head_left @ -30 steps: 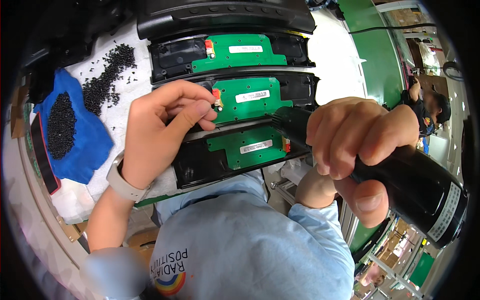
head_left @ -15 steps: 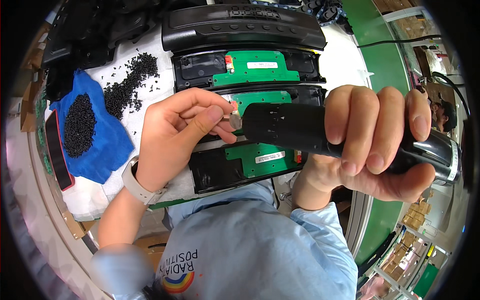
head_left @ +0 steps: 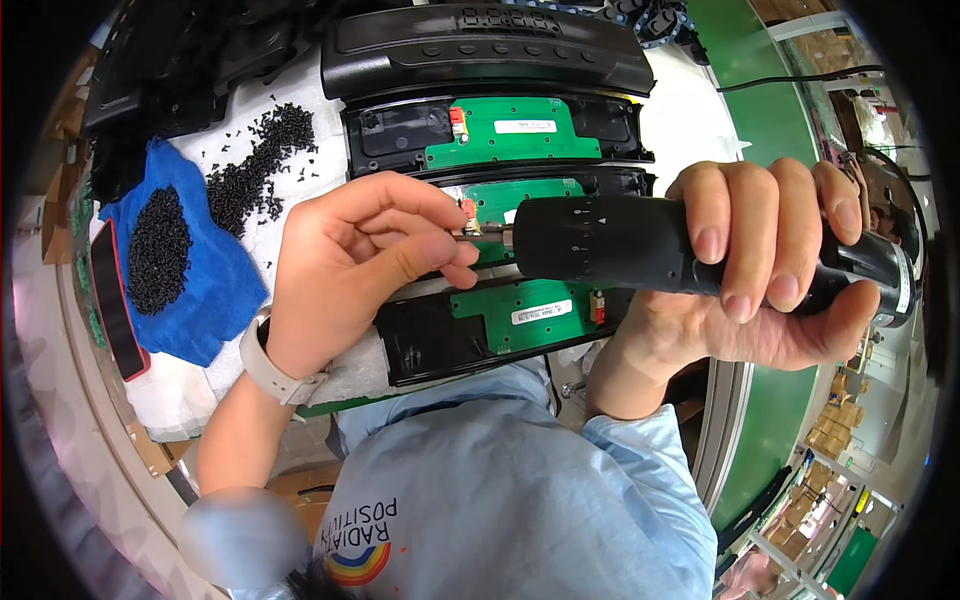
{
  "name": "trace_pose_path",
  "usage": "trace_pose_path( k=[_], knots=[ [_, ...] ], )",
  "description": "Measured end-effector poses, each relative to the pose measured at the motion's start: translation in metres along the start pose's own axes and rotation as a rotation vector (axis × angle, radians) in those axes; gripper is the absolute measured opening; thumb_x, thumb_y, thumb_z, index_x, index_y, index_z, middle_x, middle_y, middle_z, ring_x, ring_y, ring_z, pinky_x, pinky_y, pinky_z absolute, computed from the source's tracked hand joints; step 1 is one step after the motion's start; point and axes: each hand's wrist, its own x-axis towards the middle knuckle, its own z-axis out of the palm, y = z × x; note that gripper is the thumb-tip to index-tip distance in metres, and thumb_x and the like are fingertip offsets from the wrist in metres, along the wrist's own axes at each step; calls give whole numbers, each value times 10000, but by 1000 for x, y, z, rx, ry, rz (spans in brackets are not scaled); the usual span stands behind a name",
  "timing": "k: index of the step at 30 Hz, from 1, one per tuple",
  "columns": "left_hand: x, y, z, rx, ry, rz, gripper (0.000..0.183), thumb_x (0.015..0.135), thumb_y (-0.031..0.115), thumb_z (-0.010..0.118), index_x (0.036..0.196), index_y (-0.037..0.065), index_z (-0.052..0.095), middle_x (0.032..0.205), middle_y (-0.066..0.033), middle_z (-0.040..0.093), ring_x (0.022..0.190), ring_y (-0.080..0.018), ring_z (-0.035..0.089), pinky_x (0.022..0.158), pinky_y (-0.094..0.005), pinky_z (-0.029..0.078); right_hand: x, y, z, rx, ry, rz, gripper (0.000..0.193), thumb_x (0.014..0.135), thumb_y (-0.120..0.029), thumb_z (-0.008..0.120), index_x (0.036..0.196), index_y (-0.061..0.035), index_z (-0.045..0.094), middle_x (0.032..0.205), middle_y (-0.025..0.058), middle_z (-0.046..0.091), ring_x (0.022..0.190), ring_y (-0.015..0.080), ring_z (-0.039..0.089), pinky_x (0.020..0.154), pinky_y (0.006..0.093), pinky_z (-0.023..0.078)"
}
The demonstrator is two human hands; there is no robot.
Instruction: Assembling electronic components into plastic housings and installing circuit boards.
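right hand (head_left: 752, 245) wrapped round black electric screwdriver (head_left: 610, 240) — left hand (head_left: 345, 250), at its nine o'clock, pinching the metal bit (head_left: 487, 237).

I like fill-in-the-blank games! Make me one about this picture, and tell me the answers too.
1. The right hand grips a power tool that is coloured ____.
2. The cloth under one heap of tiny screws is ____.
3. I can count ____ green circuit boards.
4. A pale strap goes around the ____ wrist.

Answers: black; blue; three; left

Blk phone (head_left: 119, 302) w/ red rim
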Motion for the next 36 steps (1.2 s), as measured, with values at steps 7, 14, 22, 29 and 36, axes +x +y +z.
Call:
trace_pose_path(
  k=[7, 14, 22, 29, 36],
  knots=[
    [-1, 3, 3, 145, -94, 22, 188, 805, -90, 654, 986, -63, 612, 887, -123, 685, 819, -170, 687, 760, -242, 541, 1, -3, -6, 60, -45, 63, 335, 827, -276, 633, 1030, -48, 495, 688, 8, 521, 541, 146, 503, 662, 338, 376],
    [0, 6, 5, 147, -34, -13, 182, 793, -90, 669, 963, -62, 613, 877, -122, 684, 819, -168, 689, 759, -238, 538, 2, -6, 1, 55, 3, 65, 323, 832, -269, 613, 1029, -47, 485, 708, 24, 518, 546, 150, 486, 667, 333, 365],
    [-3, 1, 4, 232, -39, 117, 170, 783, -116, 657, 938, -69, 603, 827, -143, 683, 773, -222, 701, 704, -269, 561, 3, -5, 0, 39, -4, 102, 320, 823, -271, 620, 1012, -53, 484, 698, 17, 513, 541, 141, 488, 658, 333, 367],
    [0, 10, 5, 152, -144, -70, 146, 818, -88, 637, 961, -83, 612, 863, -145, 689, 803, -185, 698, 739, -231, 540, 1, -9, -3, 58, -86, 100, 326, 837, -277, 612, 1024, -46, 476, 702, 18, 520, 559, 149, 515, 651, 336, 376],
    [-2, 10, 2, 40, -167, -53, 135, 843, -92, 595, 978, -98, 600, 892, -178, 687, 788, -228, 700, 725, -268, 560, 0, -4, -5, 127, 23, 69, 315, 834, -271, 621, 1011, -45, 492, 689, 3, 510, 554, 131, 493, 657, 319, 369]
  ],
)
